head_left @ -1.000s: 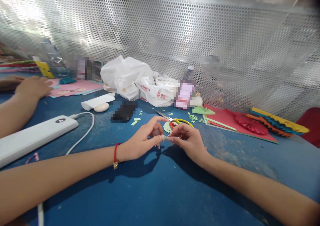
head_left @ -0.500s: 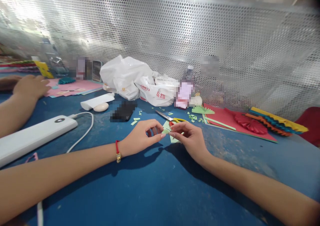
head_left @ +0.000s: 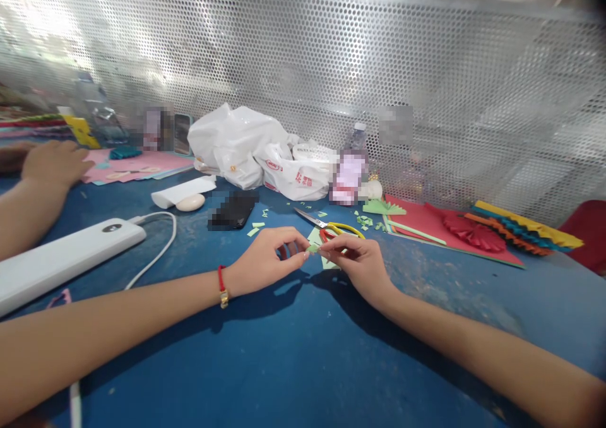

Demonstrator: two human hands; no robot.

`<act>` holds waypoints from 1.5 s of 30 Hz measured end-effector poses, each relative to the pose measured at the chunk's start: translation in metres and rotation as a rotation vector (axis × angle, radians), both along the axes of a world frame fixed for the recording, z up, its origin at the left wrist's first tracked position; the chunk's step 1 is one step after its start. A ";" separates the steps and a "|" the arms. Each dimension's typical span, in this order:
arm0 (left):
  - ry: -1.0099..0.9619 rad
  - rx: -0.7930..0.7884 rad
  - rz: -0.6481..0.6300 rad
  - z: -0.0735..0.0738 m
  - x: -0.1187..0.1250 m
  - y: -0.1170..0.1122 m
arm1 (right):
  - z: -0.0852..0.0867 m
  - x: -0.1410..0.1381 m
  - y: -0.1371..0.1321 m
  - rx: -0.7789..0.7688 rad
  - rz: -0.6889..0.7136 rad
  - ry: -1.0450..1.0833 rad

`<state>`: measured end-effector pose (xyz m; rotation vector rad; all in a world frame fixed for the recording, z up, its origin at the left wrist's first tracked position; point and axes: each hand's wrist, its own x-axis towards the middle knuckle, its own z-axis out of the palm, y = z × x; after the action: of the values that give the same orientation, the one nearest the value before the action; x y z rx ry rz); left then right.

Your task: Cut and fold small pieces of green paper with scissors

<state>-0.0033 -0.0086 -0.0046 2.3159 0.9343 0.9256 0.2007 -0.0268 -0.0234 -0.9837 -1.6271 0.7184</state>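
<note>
Both of my hands meet over the blue table (head_left: 293, 352). My left hand (head_left: 267, 264), with a red bracelet at the wrist, pinches a small pale green paper piece (head_left: 313, 247) between thumb and fingertips. My right hand (head_left: 357, 261) pinches the same piece from the other side, fingers curled. More green paper (head_left: 326, 262) lies under the right hand. Just behind the hands lie yellow-handled scissors (head_left: 326, 225) among several green paper scraps (head_left: 258, 227).
A white power bank (head_left: 61, 257) with cable lies at the left. Another person's hand (head_left: 52, 161) rests by pink paper. Behind are white plastic bags (head_left: 255, 150), a bottle (head_left: 351, 166), a black object (head_left: 234, 210), red paper with folded fans (head_left: 473, 232) and a perforated metal wall (head_left: 331, 68).
My hands shifted slightly and drew closer together around the green piece; more of the green paper now shows between them. The other person's hand slid a little left.
</note>
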 end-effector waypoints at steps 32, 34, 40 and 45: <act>0.059 0.061 -0.079 -0.002 0.002 -0.001 | 0.007 -0.005 -0.009 -0.032 0.011 -0.108; 0.073 0.072 -0.090 -0.003 0.001 -0.001 | 0.007 -0.005 -0.009 -0.022 0.022 -0.111; 0.083 0.038 -0.084 -0.002 0.001 -0.001 | 0.007 -0.004 -0.009 -0.008 0.037 -0.100; 0.089 0.020 -0.078 -0.002 0.002 0.000 | 0.007 -0.003 -0.009 -0.029 0.030 -0.076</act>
<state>-0.0013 -0.0090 -0.0064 2.4093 0.8675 0.8088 0.1974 -0.0354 -0.0163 -1.0197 -1.7044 0.7346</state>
